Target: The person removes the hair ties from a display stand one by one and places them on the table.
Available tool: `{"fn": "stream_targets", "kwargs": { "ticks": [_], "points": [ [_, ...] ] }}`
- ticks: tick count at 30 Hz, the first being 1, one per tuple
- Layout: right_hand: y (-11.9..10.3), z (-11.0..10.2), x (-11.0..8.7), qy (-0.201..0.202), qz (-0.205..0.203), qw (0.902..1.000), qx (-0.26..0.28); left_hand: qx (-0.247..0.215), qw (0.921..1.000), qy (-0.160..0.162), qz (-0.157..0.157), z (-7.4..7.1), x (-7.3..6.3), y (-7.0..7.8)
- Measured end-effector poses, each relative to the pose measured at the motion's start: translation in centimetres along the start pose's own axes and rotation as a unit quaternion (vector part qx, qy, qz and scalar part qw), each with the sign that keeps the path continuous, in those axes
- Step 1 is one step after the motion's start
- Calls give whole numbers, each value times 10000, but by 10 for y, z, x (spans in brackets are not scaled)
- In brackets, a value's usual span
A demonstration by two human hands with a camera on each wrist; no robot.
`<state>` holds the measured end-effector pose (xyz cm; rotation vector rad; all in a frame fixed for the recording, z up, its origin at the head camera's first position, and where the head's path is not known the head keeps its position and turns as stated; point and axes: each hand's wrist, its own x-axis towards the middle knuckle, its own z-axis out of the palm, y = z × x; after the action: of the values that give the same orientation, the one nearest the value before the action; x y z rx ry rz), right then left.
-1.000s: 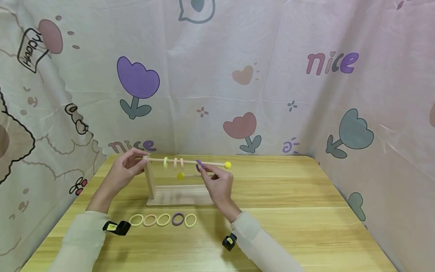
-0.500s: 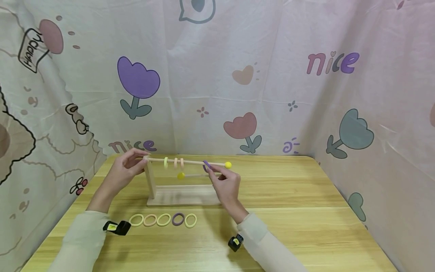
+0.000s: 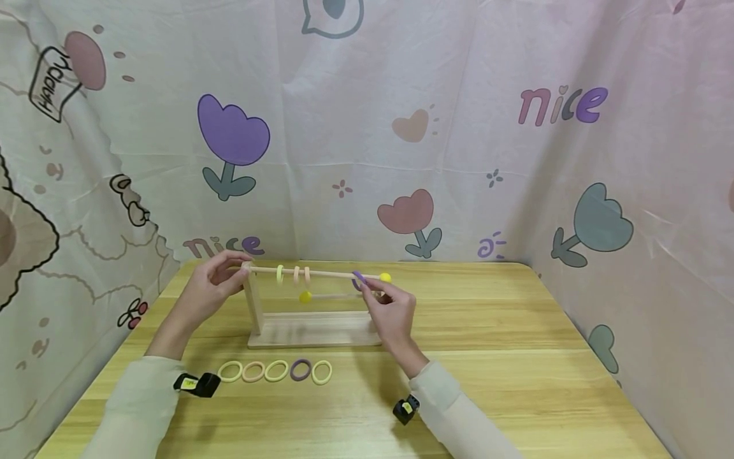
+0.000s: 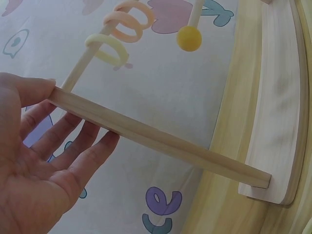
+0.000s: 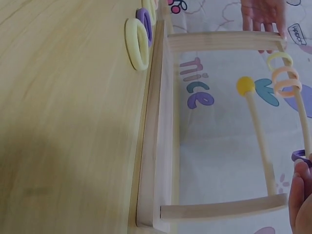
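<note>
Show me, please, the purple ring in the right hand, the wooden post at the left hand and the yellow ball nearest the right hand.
Purple ring [image 3: 359,277]: head view, on its upper band.
Wooden post [image 4: 161,137]: left wrist view, midway along it.
Yellow ball [image 3: 385,278]: head view, its middle.

Yellowish wood table under left grip [image 3: 212,284] and right grip [image 3: 392,312], soft shadows on the near side. Table [image 3: 504,376] backed by whitish creased cloth [image 3: 338,83], which runs down both sides too; pinker up and right of grips. Purple tulip [image 3: 233,135] above left grip, pink tulip [image 3: 408,212] above right, "nice" lettering [image 3: 589,105] farther right. Light diffuse.
</note>
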<state>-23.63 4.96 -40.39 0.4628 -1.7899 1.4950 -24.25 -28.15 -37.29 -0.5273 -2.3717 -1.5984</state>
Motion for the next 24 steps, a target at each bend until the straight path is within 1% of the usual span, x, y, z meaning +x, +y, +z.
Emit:
{"fn": "stream_targets", "kwargs": {
  "ticks": [10, 16, 24],
  "points": [
    [1, -7, 1, 33, 307, 9995, 27, -40, 10000, -1, 3, 0, 1, 0],
    [2, -11, 2, 53, 162, 9998, 45, -18, 10000, 3, 19, 1, 1, 0],
    [5, -16, 3, 76, 116, 9999, -19, 61, 10000, 40, -4, 1, 1, 0]
  ]
}}
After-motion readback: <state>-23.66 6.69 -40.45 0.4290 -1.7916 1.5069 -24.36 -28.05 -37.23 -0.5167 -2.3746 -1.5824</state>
